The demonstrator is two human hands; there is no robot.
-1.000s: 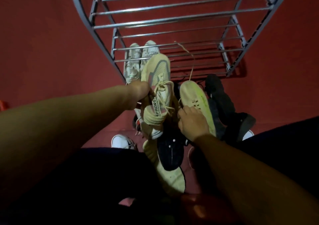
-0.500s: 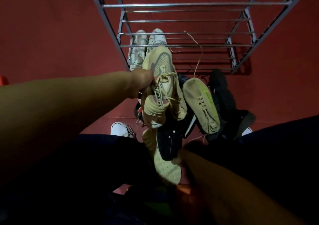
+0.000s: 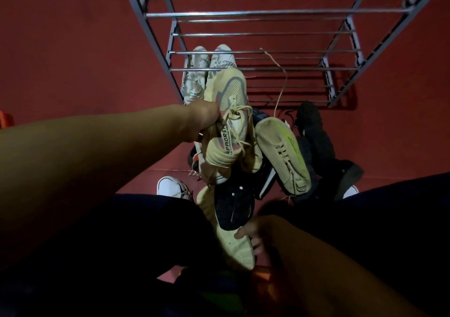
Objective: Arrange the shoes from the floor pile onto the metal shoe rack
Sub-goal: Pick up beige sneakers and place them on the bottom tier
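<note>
The left hand (image 3: 203, 119) is closed around the collar of a cream knit sneaker (image 3: 229, 122), holding it above the floor pile with its toe toward the metal shoe rack (image 3: 267, 14); the tongue strap reads "SPAOREN" and its laces hang loose. The right hand (image 3: 253, 231) reaches low in the frame, fingers curled onto the matching cream sneaker (image 3: 233, 246) that lies on the red floor (image 3: 73, 49) near the person's dark-trousered legs; how firmly it grips cannot be told in the dim light. Between the two lies a black sneaker (image 3: 233, 204). To the right, a beige sneaker with a neon-yellow stripe (image 3: 282, 156) leans on black shoes (image 3: 316, 134), one lace trailing up toward the rack. A white sneaker (image 3: 173, 186) sits at the pile's left edge. A pale grey pair (image 3: 207, 73) stands on the rack's lowest tier at its left end.
</note>
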